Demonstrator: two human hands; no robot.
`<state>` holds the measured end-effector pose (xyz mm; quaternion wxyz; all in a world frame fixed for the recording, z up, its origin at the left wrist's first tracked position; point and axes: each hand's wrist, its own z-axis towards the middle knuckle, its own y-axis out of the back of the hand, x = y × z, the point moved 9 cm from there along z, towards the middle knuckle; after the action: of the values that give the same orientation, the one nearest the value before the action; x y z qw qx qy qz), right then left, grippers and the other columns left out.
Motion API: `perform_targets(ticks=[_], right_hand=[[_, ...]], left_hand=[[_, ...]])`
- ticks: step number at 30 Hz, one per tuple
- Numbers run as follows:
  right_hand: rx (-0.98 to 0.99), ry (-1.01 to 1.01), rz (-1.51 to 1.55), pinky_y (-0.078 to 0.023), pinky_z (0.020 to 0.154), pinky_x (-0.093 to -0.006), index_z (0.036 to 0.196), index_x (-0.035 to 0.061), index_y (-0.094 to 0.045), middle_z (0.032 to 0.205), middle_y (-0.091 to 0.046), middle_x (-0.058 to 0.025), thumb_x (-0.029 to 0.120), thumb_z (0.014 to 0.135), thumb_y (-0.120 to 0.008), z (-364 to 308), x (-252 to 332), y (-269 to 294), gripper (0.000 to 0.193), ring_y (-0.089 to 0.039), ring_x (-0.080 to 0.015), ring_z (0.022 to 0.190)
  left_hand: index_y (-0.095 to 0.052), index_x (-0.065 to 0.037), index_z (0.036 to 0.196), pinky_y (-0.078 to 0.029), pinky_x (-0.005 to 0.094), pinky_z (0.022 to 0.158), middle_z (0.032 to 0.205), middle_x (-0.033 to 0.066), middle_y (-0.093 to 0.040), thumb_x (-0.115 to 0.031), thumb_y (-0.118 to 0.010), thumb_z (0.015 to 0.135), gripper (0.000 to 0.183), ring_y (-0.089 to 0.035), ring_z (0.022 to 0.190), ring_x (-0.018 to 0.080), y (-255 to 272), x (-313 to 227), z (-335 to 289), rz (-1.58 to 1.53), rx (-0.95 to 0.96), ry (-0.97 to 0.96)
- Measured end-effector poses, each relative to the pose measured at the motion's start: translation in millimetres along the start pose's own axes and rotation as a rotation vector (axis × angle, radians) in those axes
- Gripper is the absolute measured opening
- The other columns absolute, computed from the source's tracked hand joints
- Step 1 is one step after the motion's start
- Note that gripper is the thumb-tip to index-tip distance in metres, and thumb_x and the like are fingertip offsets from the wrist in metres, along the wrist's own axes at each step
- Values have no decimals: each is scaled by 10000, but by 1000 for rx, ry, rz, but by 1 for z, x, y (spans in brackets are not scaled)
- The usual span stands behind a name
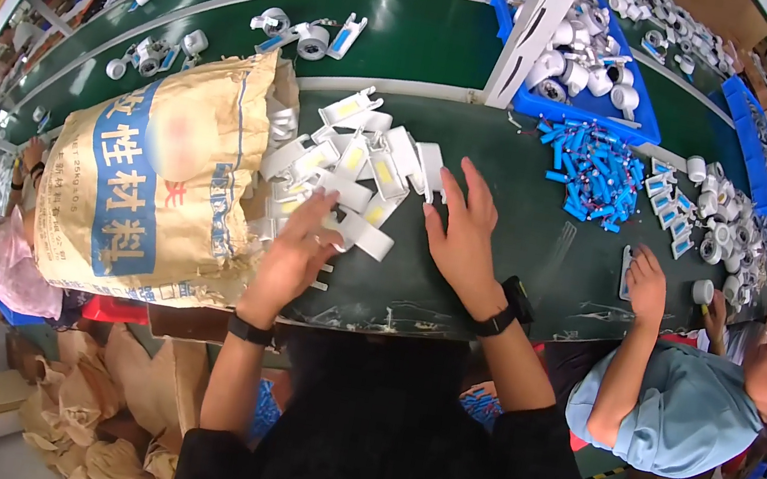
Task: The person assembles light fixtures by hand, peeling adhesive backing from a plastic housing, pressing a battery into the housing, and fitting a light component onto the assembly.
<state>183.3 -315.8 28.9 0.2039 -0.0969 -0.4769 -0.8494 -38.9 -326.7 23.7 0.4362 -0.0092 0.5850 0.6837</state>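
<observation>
A heap of white plastic housings (354, 155), some with a pale yellow strip inside, spills from the mouth of a large tan paper sack (186, 176) lying on the dark green bench. At the near side of the heap, my left hand (292, 250) rests with its fingers apart over several housings and seems to hold none. My right hand (465, 238) is at the heap's right edge, fingers spread, with the fingertips close to the outermost housing (431, 168). I cannot tell whether they touch it. Both wrists wear dark bands.
Blue cylindrical cells (597, 174) are piled right of my hands, below a blue crate (588, 106) of white round parts. A co-worker in a blue shirt (684, 412) sits at right, a hand on a small flat piece. Behind the sack is a green conveyor (407, 40).
</observation>
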Motion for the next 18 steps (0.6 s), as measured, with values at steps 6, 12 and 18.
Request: perform_targets(ticks=[6, 12, 18], right_hand=[[470, -778, 1594, -524, 959, -335, 1385, 28, -519, 1214, -632, -66, 211, 1030, -584, -62, 57, -50, 404, -625, -156, 1100], [299, -939, 1691, -591, 847, -316, 1302, -1, -588, 1159, -663, -79, 180, 1048, -537, -86, 20, -27, 316, -661, -167, 1048], [129, -1021, 1516, -622, 849, -351, 1261, -19, -572, 1165, -676, -137, 38, 980, -615, -109, -9, 22, 290, -689, -219, 1032]], left_hand=[[-733, -90, 894, -486, 449, 1020, 1197, 83, -699, 80, -779, 720, 247, -594, 1224, 347, 34, -56, -8, 51, -307, -78], [-535, -42, 1347, -466, 483, 1061, 1438, 257, -495, 35, -621, 923, 439, -525, 1305, 382, 7, -69, -23, -205, -420, -30], [-264, 31, 1543, -481, 460, 1042, 1495, 264, -430, -275, -548, 1041, 653, -473, 1359, 347, -99, -53, 14, -1640, -82, 422]])
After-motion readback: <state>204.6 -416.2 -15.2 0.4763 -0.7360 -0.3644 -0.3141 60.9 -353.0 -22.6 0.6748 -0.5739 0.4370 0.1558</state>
